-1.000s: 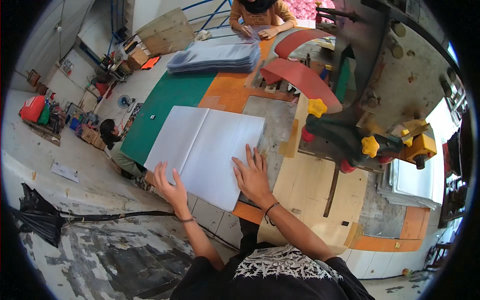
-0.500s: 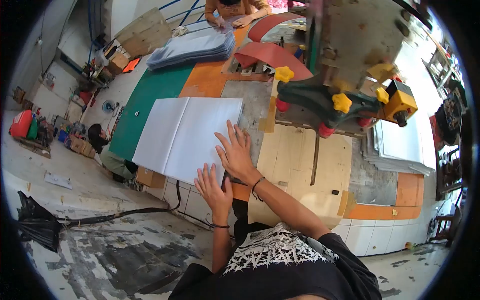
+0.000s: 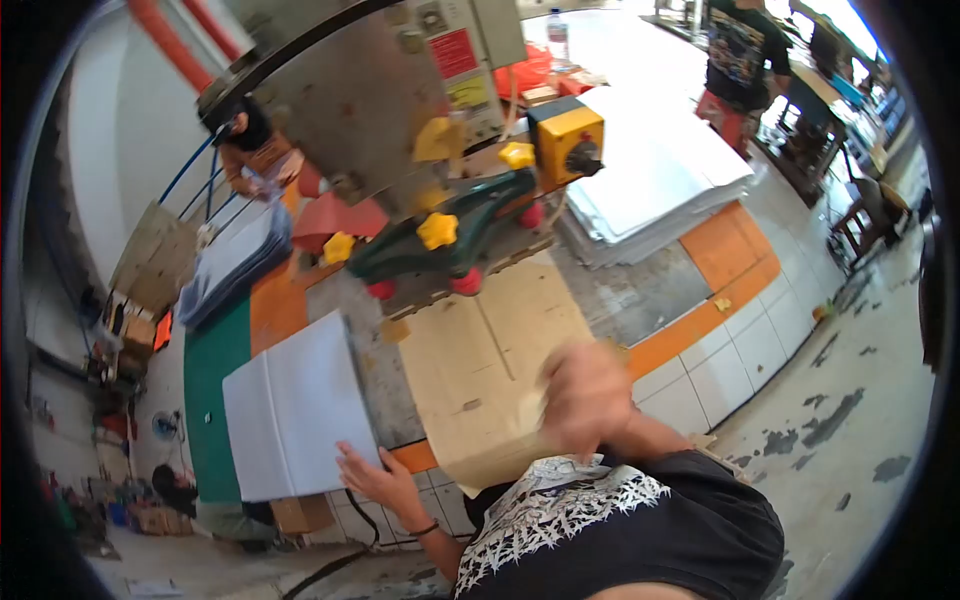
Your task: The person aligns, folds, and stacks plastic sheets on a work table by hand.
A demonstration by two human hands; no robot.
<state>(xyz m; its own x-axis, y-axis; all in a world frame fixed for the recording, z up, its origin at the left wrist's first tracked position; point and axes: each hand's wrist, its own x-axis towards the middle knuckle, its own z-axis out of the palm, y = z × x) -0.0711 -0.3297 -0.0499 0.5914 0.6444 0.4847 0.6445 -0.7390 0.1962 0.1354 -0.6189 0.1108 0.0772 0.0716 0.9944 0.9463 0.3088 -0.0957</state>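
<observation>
My left hand (image 3: 385, 483) is open, its fingers spread at the near right edge of a stack of white sheets (image 3: 300, 405) with a crease down it. Whether the fingertips touch the sheets, I cannot tell. Blurred by motion, my right hand (image 3: 588, 398) hangs above the right side of a tan board (image 3: 450, 360) with a dark slot. Its fingers are smeared, so I cannot see whether anything is in them. Behind the board is a machine (image 3: 340, 110) with a dark green bracket (image 3: 410, 260) and yellow star knobs (image 3: 438, 231).
A tall stack of white sheets (image 3: 650, 170) stands at the right, beside a yellow switch box (image 3: 570, 140). Clear plastic-looking sheets (image 3: 235, 260) lie at the back left, near a co-worker (image 3: 262, 155). Another person (image 3: 745, 60) stands at the far right. A green mat (image 3: 215, 370) covers the table's left.
My view has swung to the right, bringing the right-hand paper stack into fuller view. My right hand has left the creased white sheets and moved right over the tan board. My left hand stays beside the sheets.
</observation>
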